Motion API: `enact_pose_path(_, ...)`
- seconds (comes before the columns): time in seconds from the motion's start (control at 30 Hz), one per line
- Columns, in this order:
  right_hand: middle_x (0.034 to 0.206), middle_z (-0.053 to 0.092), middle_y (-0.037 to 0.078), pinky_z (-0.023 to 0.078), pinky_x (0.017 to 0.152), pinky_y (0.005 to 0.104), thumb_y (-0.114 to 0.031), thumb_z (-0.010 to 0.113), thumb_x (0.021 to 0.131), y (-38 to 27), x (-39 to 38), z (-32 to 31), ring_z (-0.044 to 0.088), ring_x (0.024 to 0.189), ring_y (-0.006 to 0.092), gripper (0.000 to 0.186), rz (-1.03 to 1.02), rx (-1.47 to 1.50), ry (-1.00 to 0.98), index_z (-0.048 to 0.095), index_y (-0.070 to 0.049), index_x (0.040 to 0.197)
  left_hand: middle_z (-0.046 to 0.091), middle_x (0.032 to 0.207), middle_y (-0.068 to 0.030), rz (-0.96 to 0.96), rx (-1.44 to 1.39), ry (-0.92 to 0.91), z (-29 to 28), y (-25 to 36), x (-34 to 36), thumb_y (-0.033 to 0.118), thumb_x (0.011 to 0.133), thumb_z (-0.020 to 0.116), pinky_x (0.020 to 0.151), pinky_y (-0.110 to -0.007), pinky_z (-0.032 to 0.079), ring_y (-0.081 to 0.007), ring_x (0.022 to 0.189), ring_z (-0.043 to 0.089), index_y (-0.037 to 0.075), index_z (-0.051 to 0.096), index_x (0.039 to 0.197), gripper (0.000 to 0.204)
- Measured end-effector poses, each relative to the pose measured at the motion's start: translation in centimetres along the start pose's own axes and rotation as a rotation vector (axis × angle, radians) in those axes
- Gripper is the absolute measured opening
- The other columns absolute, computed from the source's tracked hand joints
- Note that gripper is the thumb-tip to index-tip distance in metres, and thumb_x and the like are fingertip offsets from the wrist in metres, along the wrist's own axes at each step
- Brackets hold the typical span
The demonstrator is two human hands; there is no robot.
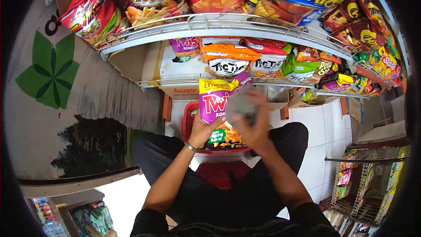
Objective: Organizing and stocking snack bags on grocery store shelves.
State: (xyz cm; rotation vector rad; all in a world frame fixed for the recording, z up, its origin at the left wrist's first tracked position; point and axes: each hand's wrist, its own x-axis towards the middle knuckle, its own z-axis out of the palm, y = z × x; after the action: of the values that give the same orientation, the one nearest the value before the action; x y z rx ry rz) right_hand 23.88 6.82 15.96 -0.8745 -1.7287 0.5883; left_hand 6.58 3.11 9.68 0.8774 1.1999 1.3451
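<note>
Upright in front of me is a purple snack bag (209, 98) with a yellow top and a picture of the snack low on its front. My left hand (201, 132), with a bracelet at the wrist, is closed on the bag's lower left side. A bunched grey cloth (242, 107) is gripped in my right hand (258, 127), at the right side of the bag's front. Motion blurs the cloth and fingers, and together they cover part of the bag. Behind and below the bag stands a red plastic basket (187, 120); the bag hides most of its inside.
Ahead, the upper wire-fronted shelf (228, 28) holds several large snack bags. On the lower shelf (173, 68) are orange-white bags (228, 59) and other snacks. A printed board (101, 79) stands at left, a wire rack (364, 184) at lower right. My knees flank the basket.
</note>
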Motion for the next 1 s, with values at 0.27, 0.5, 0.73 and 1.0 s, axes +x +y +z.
enact_pose_path(0.27,0.13,0.052,0.021,0.041,0.098,0.0471,-0.013,0.068,0.083,3.5,0.6,-2.0,0.05,0.118,0.0413,0.042,-0.122,-0.436,-0.145,0.06,-0.007,0.124,0.068,0.107,-0.003,0.163,0.008,-0.059,0.2,0.6,-0.2,0.003,0.077,0.082,0.084,-0.028,0.054,-0.0112,0.096,0.065,0.002,0.059,0.115,0.045)
enact_pose_path(0.5,0.121,0.059,0.017,0.043,0.094,0.0497,-0.01,0.07,0.077,1.2,-0.1,-1.6,0.055,0.113,0.0371,0.046,-0.296,-0.253,-0.006,0.061,-0.005,0.122,0.064,0.118,-0.0107,0.254,0.279,-0.119,0.7,0.9,-0.7,0.006,0.074,0.082,0.093,-0.032,0.051,-0.0166,0.107,0.062,0.0,0.041,0.137,0.076)
enact_pose_path(0.73,0.124,0.058,0.013,0.045,0.093,0.0469,-0.02,0.073,0.074,0.3,1.2,1.0,0.053,0.114,0.0369,0.043,-0.305,-0.442,-0.118,0.064,-0.007,0.114,0.065,0.113,-0.0088,0.237,0.377,-0.195,-0.4,0.7,-1.2,0.007,0.073,0.083,0.087,-0.032,0.052,-0.0145,0.1,0.062,0.001,0.049,0.13,0.067)
enact_pose_path(1.0,0.103,0.063,0.02,0.048,0.083,0.0424,-0.018,0.069,0.085,7.2,0.8,-1.4,0.059,0.097,0.0384,0.033,0.045,-0.521,-0.016,0.062,0.003,0.109,0.07,0.108,-0.0103,0.217,0.398,-0.221,-0.7,0.4,-1.2,0.013,0.071,0.087,0.084,-0.032,0.055,-0.015,0.095,0.068,0.001,0.047,0.133,0.075)
